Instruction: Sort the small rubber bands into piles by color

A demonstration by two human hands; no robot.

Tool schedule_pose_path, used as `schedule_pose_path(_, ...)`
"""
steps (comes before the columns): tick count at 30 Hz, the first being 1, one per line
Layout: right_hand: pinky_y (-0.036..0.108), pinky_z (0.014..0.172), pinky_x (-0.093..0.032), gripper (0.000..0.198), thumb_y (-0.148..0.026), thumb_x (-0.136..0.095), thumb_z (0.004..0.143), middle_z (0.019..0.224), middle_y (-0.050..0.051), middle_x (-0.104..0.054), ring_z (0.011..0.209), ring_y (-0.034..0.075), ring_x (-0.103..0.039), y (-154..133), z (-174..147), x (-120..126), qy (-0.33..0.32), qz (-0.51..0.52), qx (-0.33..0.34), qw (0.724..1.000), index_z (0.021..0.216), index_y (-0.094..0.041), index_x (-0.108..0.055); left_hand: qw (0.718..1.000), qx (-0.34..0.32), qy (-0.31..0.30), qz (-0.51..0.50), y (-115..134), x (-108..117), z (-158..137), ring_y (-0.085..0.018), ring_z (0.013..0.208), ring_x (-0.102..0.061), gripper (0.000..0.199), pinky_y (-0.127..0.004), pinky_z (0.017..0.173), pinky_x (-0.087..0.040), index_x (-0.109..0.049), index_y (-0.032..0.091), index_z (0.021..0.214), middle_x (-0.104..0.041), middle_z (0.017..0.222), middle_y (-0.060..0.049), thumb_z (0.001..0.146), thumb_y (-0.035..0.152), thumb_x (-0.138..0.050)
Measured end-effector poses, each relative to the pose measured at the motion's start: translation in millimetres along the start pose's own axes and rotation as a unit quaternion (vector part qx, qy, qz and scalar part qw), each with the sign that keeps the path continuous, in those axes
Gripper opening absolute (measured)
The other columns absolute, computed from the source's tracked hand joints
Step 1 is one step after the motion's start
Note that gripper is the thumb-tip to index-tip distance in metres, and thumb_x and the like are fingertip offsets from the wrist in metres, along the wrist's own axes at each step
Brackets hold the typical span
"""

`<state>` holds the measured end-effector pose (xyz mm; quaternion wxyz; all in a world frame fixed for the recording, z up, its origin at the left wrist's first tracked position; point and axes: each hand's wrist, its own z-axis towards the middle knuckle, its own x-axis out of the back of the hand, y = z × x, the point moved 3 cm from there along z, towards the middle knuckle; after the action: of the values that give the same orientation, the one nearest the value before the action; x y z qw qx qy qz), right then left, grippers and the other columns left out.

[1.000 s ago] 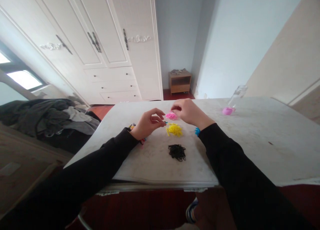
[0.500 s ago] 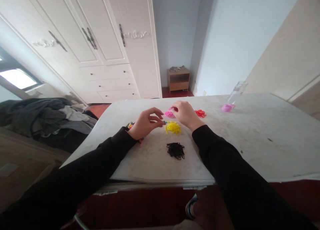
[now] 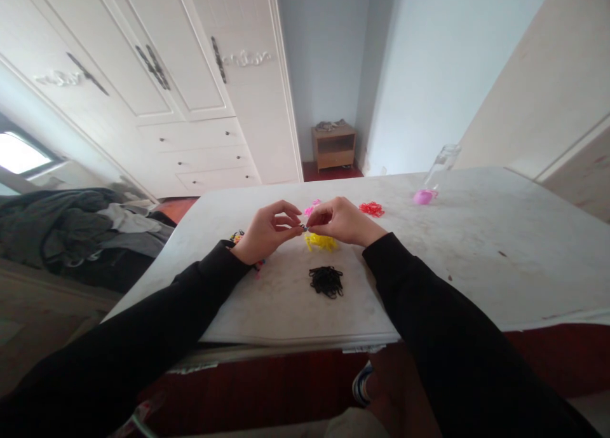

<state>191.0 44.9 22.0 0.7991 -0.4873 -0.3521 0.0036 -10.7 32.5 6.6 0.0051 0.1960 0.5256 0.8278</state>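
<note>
Above the table, my left hand [image 3: 267, 230] pinches a tiny dark and bluish piece [image 3: 304, 227], which looks like a rubber band. The fingertips of my right hand [image 3: 339, 220] are closed at the same piece, touching or nearly touching the left ones. Just below them lies a pile of yellow rubber bands [image 3: 321, 242], partly covered by the right hand. Pink rubber bands [image 3: 312, 207] show behind the fingers. Nearer the front edge is a pile of black rubber bands [image 3: 326, 281]. Mixed coloured bands [image 3: 237, 236] peek out from beneath my left wrist.
Red rubber bands [image 3: 372, 209] lie beyond my right hand. A clear bottle [image 3: 442, 164] with a pink object [image 3: 424, 197] at its base stands farther right on the white table [image 3: 457, 234]. Dark clothes [image 3: 71, 228] are heaped at the left, beside the white wardrobe [image 3: 190, 145].
My right hand has come down and left from over the pink pile, and its fingertips now meet my left ones at the small piece. The whole view has shifted slightly.
</note>
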Motion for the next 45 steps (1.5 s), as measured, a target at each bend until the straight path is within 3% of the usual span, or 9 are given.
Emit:
schedule_pose_path(11,0.028,0.068,-0.051,0.014,-0.009,-0.072,0.076,0.078,0.005,-0.079,0.072,0.016,-0.069,5,-1,5,0.029,-0.006,-0.002,1.0,0.084,-0.013,-0.082,1.0,0.008,-0.013,0.007,-1,-1,-3,-0.017,0.08,-0.078,0.038,-0.029,0.074,-0.068,-0.07,0.017,0.099,-0.075,0.087,-0.003,0.076,0.034,-0.094)
schedule_pose_path(15,0.028,0.065,-0.047,0.011,-0.014,-0.072,0.076,0.073,0.003,-0.076,0.069,0.015,-0.065,2,-8,27,0.045,-0.019,-0.019,0.999,0.081,-0.015,-0.081,1.0,0.023,-0.02,0.004,-2,-2,-4,-0.018,0.084,-0.079,0.037,-0.03,0.077,-0.069,-0.068,0.017,0.098,-0.075,0.085,-0.003,0.076,0.033,-0.093)
schedule_pose_path(18,0.028,0.06,-0.041,0.007,-0.02,-0.073,0.074,0.066,0.001,-0.07,0.063,0.014,-0.058,8,-20,55,0.028,-0.031,-0.059,0.997,0.076,-0.016,-0.078,0.999,0.025,-0.026,0.003,-3,-3,-4,-0.019,0.085,-0.079,0.035,-0.03,0.077,-0.069,-0.068,0.017,0.096,-0.076,0.085,-0.003,0.076,0.032,-0.092)
schedule_pose_path(23,0.029,0.061,-0.043,0.005,-0.021,-0.072,0.068,0.068,0.002,-0.072,0.065,0.017,-0.061,31,-42,90,0.001,-0.067,-0.111,0.992,0.069,-0.019,-0.076,0.999,0.02,-0.034,0.013,-5,-3,-5,-0.019,0.085,-0.081,0.032,-0.031,0.078,-0.07,-0.07,0.017,0.098,-0.077,0.084,-0.003,0.078,0.03,-0.09)
schedule_pose_path(27,0.031,0.067,-0.046,0.005,-0.021,-0.069,0.067,0.071,0.002,-0.074,0.068,0.018,-0.064,38,-53,97,-0.06,-0.075,-0.138,0.986,0.066,-0.02,-0.074,0.999,0.016,-0.044,0.025,-3,-3,-6,-0.02,0.087,-0.082,0.029,-0.031,0.079,-0.071,-0.07,0.018,0.099,-0.08,0.086,-0.004,0.08,0.029,-0.088)
schedule_pose_path(32,0.031,0.067,-0.045,0.004,-0.024,-0.069,0.067,0.068,0.0,-0.07,0.068,0.018,-0.061,37,-60,105,-0.076,-0.089,-0.14,0.983,0.064,-0.022,-0.071,0.998,-0.004,-0.048,0.045,2,-4,-6,-0.02,0.085,-0.081,0.026,-0.032,0.079,-0.071,-0.071,0.017,0.099,-0.08,0.088,-0.005,0.081,0.028,-0.087)
schedule_pose_path(37,0.031,0.066,-0.046,0.005,-0.026,-0.074,0.067,0.071,0.001,-0.07,0.069,0.019,-0.063,42,-67,104,-0.113,-0.085,-0.185,0.973,0.07,-0.022,-0.072,0.996,-0.036,-0.05,0.062,3,-5,-5,-0.018,0.084,-0.081,0.022,-0.029,0.076,-0.069,-0.072,0.017,0.099,-0.079,0.088,-0.004,0.082,0.025,-0.084)
schedule_pose_path(40,0.03,0.062,-0.041,0.006,-0.025,-0.074,0.067,0.068,0.0,-0.067,0.064,0.017,-0.058,42,-66,104,-0.087,-0.086,-0.174,0.977,0.072,-0.021,-0.071,0.996,-0.042,-0.055,0.065,3,-5,-6,-0.018,0.083,-0.081,0.021,-0.029,0.076,-0.069,-0.072,0.017,0.099,-0.079,0.088,-0.004,0.083,0.024,-0.084)
schedule_pose_path(45,0.03,0.06,-0.035,0.005,-0.021,-0.064,0.069,0.061,-0.002,-0.057,0.061,0.014,-0.049,38,-61,105,0.028,-0.118,-0.122,0.985,0.071,-0.021,-0.068,0.995,-0.046,-0.075,0.054,8,-8,-10,-0.019,0.082,-0.081,0.022,-0.032,0.08,-0.069,-0.073,0.017,0.101,-0.082,0.088,-0.005,0.085,0.026,-0.085)
